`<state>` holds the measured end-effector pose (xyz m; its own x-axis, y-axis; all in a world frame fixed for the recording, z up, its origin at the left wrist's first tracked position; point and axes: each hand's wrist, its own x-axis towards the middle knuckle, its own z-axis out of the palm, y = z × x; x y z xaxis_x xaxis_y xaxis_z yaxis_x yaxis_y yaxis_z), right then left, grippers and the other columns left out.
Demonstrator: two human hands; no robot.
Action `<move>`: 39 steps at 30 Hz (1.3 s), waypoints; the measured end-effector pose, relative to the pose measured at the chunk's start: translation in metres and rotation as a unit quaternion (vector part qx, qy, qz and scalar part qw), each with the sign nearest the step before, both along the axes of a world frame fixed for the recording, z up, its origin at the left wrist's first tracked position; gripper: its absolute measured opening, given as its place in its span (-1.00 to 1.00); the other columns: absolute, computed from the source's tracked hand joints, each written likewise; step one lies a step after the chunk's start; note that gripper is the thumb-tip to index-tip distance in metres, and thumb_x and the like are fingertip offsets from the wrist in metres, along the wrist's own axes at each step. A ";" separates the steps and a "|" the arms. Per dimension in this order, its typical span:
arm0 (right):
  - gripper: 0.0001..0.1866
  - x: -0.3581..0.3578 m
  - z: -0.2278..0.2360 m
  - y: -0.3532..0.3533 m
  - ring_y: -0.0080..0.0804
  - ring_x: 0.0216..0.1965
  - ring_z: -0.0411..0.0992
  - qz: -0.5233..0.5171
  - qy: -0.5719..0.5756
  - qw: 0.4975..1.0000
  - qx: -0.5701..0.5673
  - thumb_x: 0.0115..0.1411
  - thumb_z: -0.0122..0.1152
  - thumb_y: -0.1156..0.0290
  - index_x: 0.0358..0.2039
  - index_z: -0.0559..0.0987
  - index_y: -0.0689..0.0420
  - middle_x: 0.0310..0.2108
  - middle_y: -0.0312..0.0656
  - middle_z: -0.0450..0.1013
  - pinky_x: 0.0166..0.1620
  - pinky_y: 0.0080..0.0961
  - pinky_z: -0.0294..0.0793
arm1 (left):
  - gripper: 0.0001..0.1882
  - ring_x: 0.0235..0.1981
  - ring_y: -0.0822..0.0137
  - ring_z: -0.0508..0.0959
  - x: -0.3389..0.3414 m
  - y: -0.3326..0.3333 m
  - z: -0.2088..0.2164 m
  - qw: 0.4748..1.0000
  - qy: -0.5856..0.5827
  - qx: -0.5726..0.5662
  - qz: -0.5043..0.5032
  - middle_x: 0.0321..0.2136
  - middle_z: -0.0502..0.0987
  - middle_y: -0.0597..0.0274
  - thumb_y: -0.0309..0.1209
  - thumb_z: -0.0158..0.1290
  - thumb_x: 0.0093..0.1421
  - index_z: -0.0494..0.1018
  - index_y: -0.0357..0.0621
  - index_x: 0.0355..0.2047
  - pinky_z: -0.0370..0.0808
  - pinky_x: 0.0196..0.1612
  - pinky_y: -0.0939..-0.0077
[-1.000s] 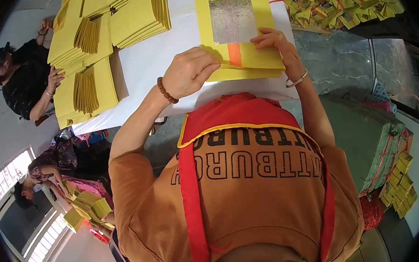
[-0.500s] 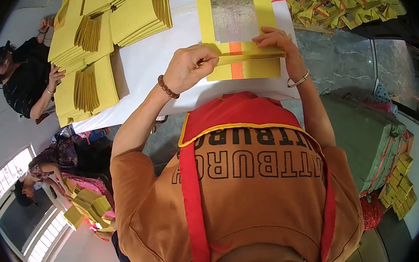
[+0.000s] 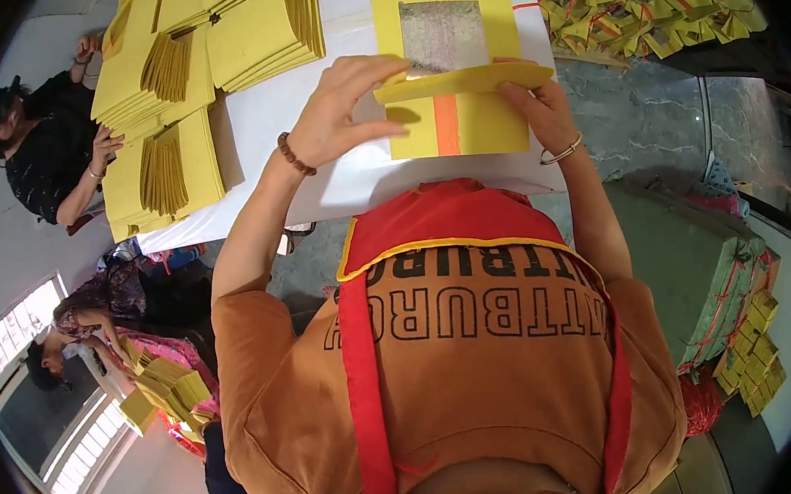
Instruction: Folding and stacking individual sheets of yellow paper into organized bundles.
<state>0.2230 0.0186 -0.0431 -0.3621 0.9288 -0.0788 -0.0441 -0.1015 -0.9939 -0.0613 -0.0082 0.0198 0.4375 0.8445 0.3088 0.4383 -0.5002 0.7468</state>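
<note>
A yellow paper sheet (image 3: 498,129) lies on the white table in front of me, with a silver-grey patch (image 3: 442,35) and an orange strip (image 3: 447,130). Across it stands a narrow folded stack of yellow paper (image 3: 461,82). My right hand (image 3: 540,110) grips the stack's right end, thumb on the near face and fingers behind. At the left end is my left hand (image 3: 341,117), fingers and thumb spread apart on either side of the stack. Whether its fingertips touch the paper, I cannot tell.
Piles of folded yellow paper (image 3: 263,39) fill the table's left side. Tied yellow bundles (image 3: 645,0) lie beyond its right edge, and a green wrapped block (image 3: 679,252) stands at right. At far left are a person in black (image 3: 49,149) and another person (image 3: 112,306) near yellow papers.
My left hand has loosened its pinch on the stack's left end and spread its fingers. The stack has turned from edge-on to showing its broad face, slightly farther away. My right thumb now presses its near side.
</note>
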 end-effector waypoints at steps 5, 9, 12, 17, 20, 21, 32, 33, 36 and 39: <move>-0.75 0.004 0.001 0.006 -0.43 -0.03 0.37 0.020 -0.058 0.984 0.166 0.12 0.16 0.41 -0.15 0.53 0.06 -0.07 -0.23 0.43 -0.07 -0.47 0.38 | -0.66 -0.13 0.16 0.40 -0.003 0.012 -0.032 0.982 0.140 0.118 0.032 -0.19 0.48 0.19 -0.43 0.07 0.00 0.47 -0.08 -0.14 0.30 -0.06 0.29; -0.78 0.005 0.020 0.009 -0.22 0.09 0.29 0.023 -0.310 0.838 0.448 0.03 0.15 0.35 -0.25 0.56 -0.02 -0.06 -0.31 0.43 0.11 -0.21 0.15 | -0.64 -0.17 0.20 0.43 -0.002 0.009 -0.024 0.962 0.218 0.158 0.055 -0.21 0.49 0.24 -0.47 0.06 -0.04 0.48 -0.05 -0.16 0.33 -0.12 0.31; -0.78 0.014 0.030 0.000 -0.21 0.13 0.25 0.044 -0.360 0.797 0.483 0.01 0.12 0.36 -0.28 0.57 -0.04 -0.07 -0.35 0.44 0.15 -0.11 0.08 | -0.63 -0.17 0.17 0.45 -0.001 0.000 -0.018 0.955 0.193 0.223 0.019 -0.18 0.49 0.18 -0.52 0.03 -0.05 0.48 -0.09 -0.15 0.35 -0.14 0.35; -0.77 0.017 0.048 -0.024 -0.30 0.06 0.32 0.092 -0.344 0.771 0.528 -0.03 0.12 0.41 -0.28 0.56 0.01 -0.13 -0.32 0.46 0.07 -0.19 0.24 | -0.63 -0.18 0.16 0.46 -0.001 -0.028 -0.012 0.968 0.177 0.176 -0.013 -0.21 0.50 0.14 -0.45 0.05 -0.04 0.46 -0.13 -0.14 0.36 -0.15 0.34; -0.81 0.016 0.047 -0.027 -0.24 -0.08 0.42 0.160 -0.228 0.876 0.394 0.00 0.15 0.45 -0.30 0.55 0.09 -0.13 -0.21 0.45 -0.07 -0.36 0.40 | -0.71 -0.21 0.13 0.48 0.002 -0.038 -0.011 0.988 0.131 0.084 -0.002 -0.27 0.52 0.12 -0.42 0.05 0.03 0.48 -0.16 -0.19 0.37 -0.14 0.34; -0.80 0.015 0.048 -0.025 -0.23 -0.14 0.45 0.156 -0.216 0.902 0.339 0.03 0.16 0.46 -0.27 0.53 0.14 -0.16 -0.17 0.46 -0.15 -0.43 0.44 | -0.77 -0.29 0.15 0.48 0.003 -0.039 -0.012 0.992 0.104 0.066 0.034 -0.36 0.52 0.13 -0.43 0.04 0.07 0.50 -0.16 -0.24 0.37 -0.21 0.36; -0.26 -0.016 0.035 -0.011 -0.40 -0.26 0.51 -0.064 -0.143 0.977 0.142 0.07 0.23 0.50 0.19 0.04 0.16 -0.27 -0.04 0.49 -0.26 -0.57 0.47 | -0.72 -0.44 0.57 0.41 0.015 -0.008 -0.022 0.925 -0.065 -0.328 0.182 -0.48 0.50 0.30 -0.34 -0.05 0.25 0.45 -0.36 -0.23 0.37 -0.36 0.64; -0.27 -0.019 0.031 -0.013 -0.39 -0.26 0.51 -0.089 -0.108 0.977 0.161 0.08 0.22 0.49 0.19 0.05 0.15 -0.26 -0.04 0.49 -0.27 -0.56 0.47 | -0.73 -0.47 0.59 0.39 0.015 -0.005 -0.021 0.915 -0.067 -0.353 0.181 -0.50 0.48 0.34 -0.34 -0.05 0.25 0.45 -0.36 -0.24 0.35 -0.38 0.66; -0.35 -0.022 0.035 -0.014 -0.39 -0.32 0.50 -0.125 -0.103 0.973 0.167 0.07 0.23 0.46 0.15 0.17 0.15 -0.30 -0.08 0.49 -0.32 -0.57 0.45 | -0.76 -0.51 0.61 0.33 0.019 -0.003 -0.023 0.897 -0.110 -0.382 0.194 -0.54 0.43 0.40 -0.35 -0.04 0.25 0.45 -0.34 -0.30 0.29 -0.42 0.69; -0.54 -0.018 0.053 -0.006 -0.40 -0.44 0.46 -0.092 -0.227 0.954 0.175 0.05 0.25 0.44 -0.01 0.39 0.15 -0.39 -0.13 0.47 -0.40 -0.57 0.40 | -0.79 -0.55 0.64 0.28 0.021 -0.004 -0.021 0.883 -0.159 -0.389 0.210 -0.59 0.38 0.45 -0.36 -0.03 0.24 0.42 -0.28 -0.41 0.24 -0.47 0.71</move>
<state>0.2046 0.0122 0.0101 -0.1925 0.9715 0.1380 0.4142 0.2079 -0.8861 -0.0399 -0.0119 -0.0015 0.0320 0.9223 -0.3850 0.1698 0.3746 0.9115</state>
